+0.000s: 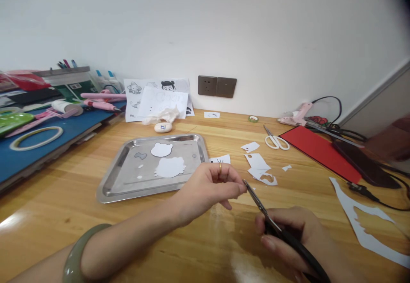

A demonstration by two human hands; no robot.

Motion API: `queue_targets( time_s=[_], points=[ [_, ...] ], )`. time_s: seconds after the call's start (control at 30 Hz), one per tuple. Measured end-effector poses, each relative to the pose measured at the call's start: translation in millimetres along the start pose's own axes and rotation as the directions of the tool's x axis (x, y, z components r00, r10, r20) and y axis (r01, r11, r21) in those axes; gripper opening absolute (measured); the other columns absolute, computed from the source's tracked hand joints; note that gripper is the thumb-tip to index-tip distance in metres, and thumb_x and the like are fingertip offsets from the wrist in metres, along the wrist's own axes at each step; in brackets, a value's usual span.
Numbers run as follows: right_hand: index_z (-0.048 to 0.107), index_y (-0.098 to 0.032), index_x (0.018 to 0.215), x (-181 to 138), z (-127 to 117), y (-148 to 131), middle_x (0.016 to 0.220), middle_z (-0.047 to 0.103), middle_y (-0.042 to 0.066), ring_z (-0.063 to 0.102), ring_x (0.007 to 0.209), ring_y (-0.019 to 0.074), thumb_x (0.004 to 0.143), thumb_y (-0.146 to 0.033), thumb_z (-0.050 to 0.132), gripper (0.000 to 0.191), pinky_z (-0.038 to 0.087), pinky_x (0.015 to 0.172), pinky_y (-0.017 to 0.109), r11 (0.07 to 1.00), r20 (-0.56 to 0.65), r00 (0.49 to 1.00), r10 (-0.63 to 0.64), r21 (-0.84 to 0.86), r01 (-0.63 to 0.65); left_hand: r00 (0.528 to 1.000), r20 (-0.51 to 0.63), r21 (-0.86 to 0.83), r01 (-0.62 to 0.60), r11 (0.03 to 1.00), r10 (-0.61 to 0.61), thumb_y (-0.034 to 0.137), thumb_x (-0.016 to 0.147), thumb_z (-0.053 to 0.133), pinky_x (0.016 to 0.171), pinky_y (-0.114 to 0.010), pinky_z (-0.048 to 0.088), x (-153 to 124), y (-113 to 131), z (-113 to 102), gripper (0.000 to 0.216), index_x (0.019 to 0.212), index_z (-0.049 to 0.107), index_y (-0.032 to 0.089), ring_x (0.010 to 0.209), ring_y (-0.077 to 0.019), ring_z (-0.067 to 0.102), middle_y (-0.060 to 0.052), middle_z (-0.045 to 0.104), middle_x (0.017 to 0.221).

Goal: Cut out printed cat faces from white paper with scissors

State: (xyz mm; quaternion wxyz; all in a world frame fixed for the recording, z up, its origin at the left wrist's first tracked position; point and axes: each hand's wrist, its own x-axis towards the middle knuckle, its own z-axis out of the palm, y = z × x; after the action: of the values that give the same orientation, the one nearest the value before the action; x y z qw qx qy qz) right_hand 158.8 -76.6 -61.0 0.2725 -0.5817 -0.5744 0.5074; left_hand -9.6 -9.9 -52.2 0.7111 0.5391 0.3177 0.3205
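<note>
My left hand (213, 185) is closed in a pinch over the table, thumb against the fingers. What it pinches, if anything, is too small to make out. My right hand (288, 236) grips a pair of black-handled scissors (270, 222), whose narrow blade tips reach up to my left fingertips. Left of my hands lies a metal tray (110, 185). It holds a white cat-head cutout (162, 149), a larger white whiskered cutout (169, 167), a grey bow cutout (140, 156) and tiny pieces. Partly behind my left hand is a paper piece with drawn lines (224, 159).
White paper scraps (258, 161), white-handled scissors (277, 141) and a red sheet (320, 153) lie to the right. A pink glue gun (299, 114) and cables stand behind. Printed drawings (163, 99) lean on the wall. A tape roll (36, 138) rests on the blue surface (73, 129).
</note>
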Motion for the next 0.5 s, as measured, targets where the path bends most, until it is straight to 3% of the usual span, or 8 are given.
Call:
queue_targets(
  time_s=[0.5],
  points=[
    [0.052, -0.019, 0.052, -0.1, 1.1, 0.6, 0.034, 0.039, -0.007, 0.035, 0.027, 0.0062, 0.060, -0.033, 0.059, 0.017, 0.025, 0.027, 0.016, 1.000, -0.044, 0.999, -0.002, 0.030, 0.004, 1.000, 0.010, -0.016, 0.005, 1.000, -0.005, 0.021, 0.067, 0.061, 0.050, -0.017, 0.045, -0.2, 1.2, 0.4, 0.008, 0.066, 0.057, 0.014, 0.054, -0.0055, 0.045, 0.003, 0.052, 0.061]
  ],
)
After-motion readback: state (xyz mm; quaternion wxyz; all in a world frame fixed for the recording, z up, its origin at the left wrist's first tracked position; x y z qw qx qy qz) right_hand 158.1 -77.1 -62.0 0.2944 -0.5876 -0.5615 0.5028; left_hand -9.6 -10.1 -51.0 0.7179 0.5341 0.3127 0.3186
